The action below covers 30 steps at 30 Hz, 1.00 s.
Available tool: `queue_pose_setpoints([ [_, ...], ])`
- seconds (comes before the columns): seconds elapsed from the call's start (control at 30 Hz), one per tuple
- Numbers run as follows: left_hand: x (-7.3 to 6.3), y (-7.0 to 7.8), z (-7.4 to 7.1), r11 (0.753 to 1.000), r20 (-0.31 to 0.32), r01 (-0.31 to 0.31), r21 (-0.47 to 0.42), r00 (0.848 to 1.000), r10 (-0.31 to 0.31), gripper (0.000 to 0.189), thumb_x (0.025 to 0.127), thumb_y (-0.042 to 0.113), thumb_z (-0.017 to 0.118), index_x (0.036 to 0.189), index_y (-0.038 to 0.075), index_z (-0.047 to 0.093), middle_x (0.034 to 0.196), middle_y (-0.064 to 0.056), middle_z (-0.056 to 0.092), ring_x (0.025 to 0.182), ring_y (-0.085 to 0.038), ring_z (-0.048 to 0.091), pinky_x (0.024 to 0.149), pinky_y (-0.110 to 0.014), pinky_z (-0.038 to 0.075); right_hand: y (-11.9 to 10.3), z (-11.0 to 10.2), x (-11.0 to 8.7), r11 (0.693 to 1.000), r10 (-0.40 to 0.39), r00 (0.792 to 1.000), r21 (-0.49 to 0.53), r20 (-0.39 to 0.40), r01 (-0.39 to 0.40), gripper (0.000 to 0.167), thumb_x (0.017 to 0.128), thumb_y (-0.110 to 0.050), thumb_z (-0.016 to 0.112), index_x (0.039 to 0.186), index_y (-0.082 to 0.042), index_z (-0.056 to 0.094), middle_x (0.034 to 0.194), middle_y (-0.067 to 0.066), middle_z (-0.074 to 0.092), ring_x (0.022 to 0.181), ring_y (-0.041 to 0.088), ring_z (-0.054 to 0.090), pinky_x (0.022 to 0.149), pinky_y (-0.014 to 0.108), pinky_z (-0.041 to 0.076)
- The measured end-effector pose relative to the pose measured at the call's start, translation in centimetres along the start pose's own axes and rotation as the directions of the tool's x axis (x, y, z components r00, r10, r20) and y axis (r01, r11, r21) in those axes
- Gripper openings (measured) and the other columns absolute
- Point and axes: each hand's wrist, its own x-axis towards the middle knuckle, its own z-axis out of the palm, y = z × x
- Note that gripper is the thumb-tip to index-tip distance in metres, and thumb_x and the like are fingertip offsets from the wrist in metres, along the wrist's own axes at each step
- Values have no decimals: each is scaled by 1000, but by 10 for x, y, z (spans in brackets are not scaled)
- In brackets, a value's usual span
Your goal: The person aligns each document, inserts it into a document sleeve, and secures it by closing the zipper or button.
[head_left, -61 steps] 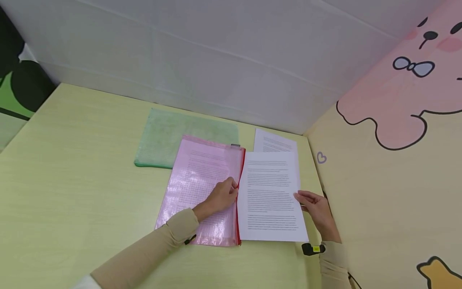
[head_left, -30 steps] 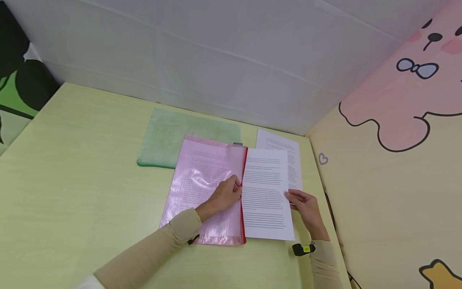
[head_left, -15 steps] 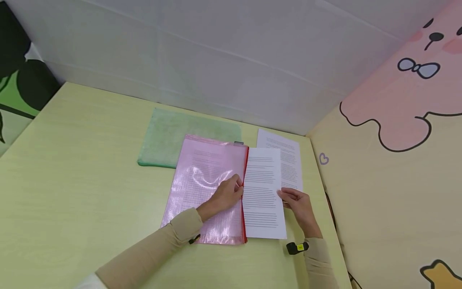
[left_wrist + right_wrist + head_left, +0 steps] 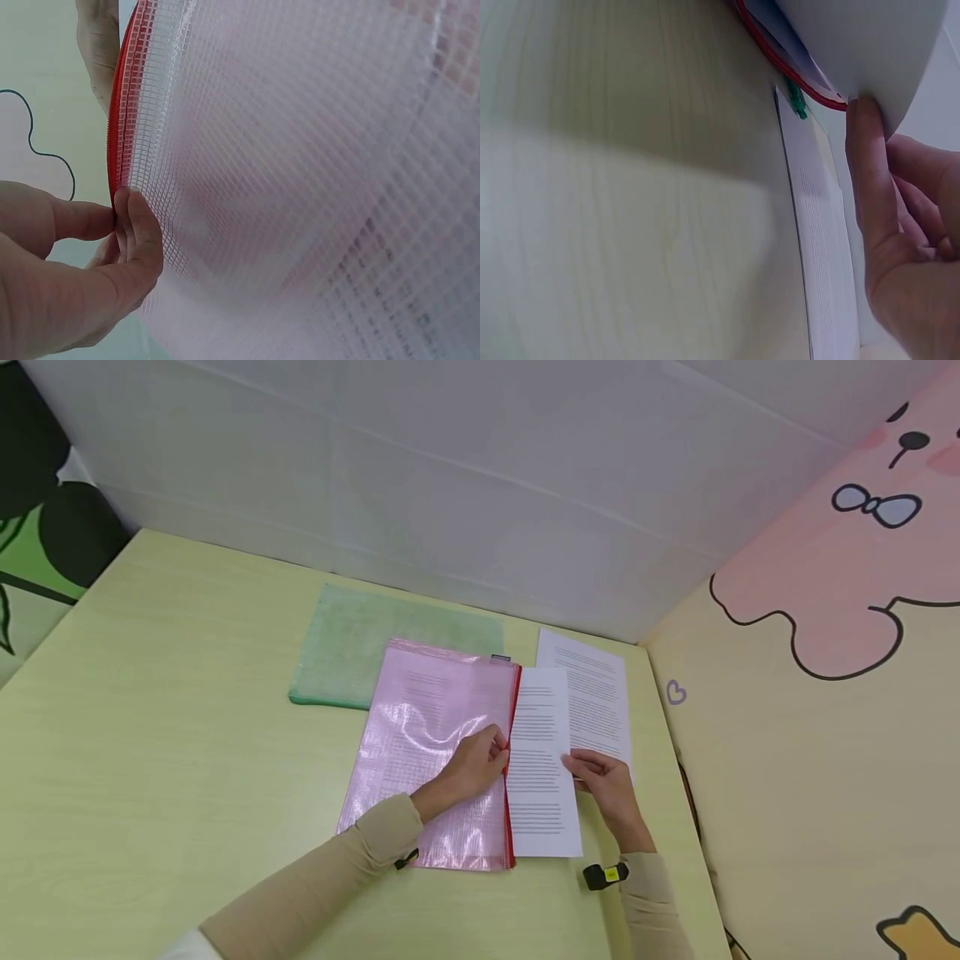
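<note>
A clear pink mesh zip pouch (image 4: 431, 727) with a red zipper edge lies mid-table, printed text showing through it. My left hand (image 4: 472, 764) pinches the pouch's red zipper edge (image 4: 120, 142) between thumb and fingers. Out of the pouch's right side sticks a printed sheet of paper (image 4: 542, 793), its left part inside. My right hand (image 4: 606, 783) pinches that sheet's right edge; in the right wrist view the paper (image 4: 870, 45) bends up from the fingers, and the red zipper edge curves below it.
A green pouch (image 4: 405, 618) lies behind, partly under the pink one. Another printed sheet (image 4: 592, 685) rests at the back right, partly covered. A white wall (image 4: 450, 485) stands along the table's far edge, and a cartoon-printed wall (image 4: 810, 760) along its right.
My right hand has moved left, sliding the sheet farther into the pink pouch; less of it shows now, and more of the sheet behind is uncovered. My left hand keeps its pinch.
</note>
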Motion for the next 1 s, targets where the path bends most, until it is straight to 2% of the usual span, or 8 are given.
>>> queue_pose_setpoints([
  [0.23, 0, 2, 0, 1000, -16, 4, -3, 1000, -4, 4, 95, -4, 59, 99, -3, 60, 87, -12, 67, 81, -24, 66, 74, -33, 56, -3, 12, -1, 1000, -9, 1000, -12, -11, 9, 29, 92, -5, 77, 115, 12, 69, 95, 8, 77, 80, 13, 73, 71, 28, 61],
  [0.63, 0, 6, 1, 999, -1, 35, -31, 999, -35, 4, 98, -3, 60, 102, -2, 59, 89, -9, 65, 82, -19, 63, 72, -29, 54, 0, 31, 0, 1000, 3, 1000, -25, 21, -3, 31, 93, -8, 76, 116, 11, 70, 98, 11, 77, 83, 11, 72, 71, 26, 60],
  [1.0, -2, 6, 2, 999, -12, 22, -36, 1000, -22, 4, 98, -1, 58, 102, -3, 58, 90, -10, 65, 82, -19, 62, 72, -30, 53, -1, 49, 0, 1000, 28, 999, -2, 42, -28, 32, 93, -8, 76, 118, 11, 69, 101, 12, 76, 85, 10, 71, 73, 24, 60],
])
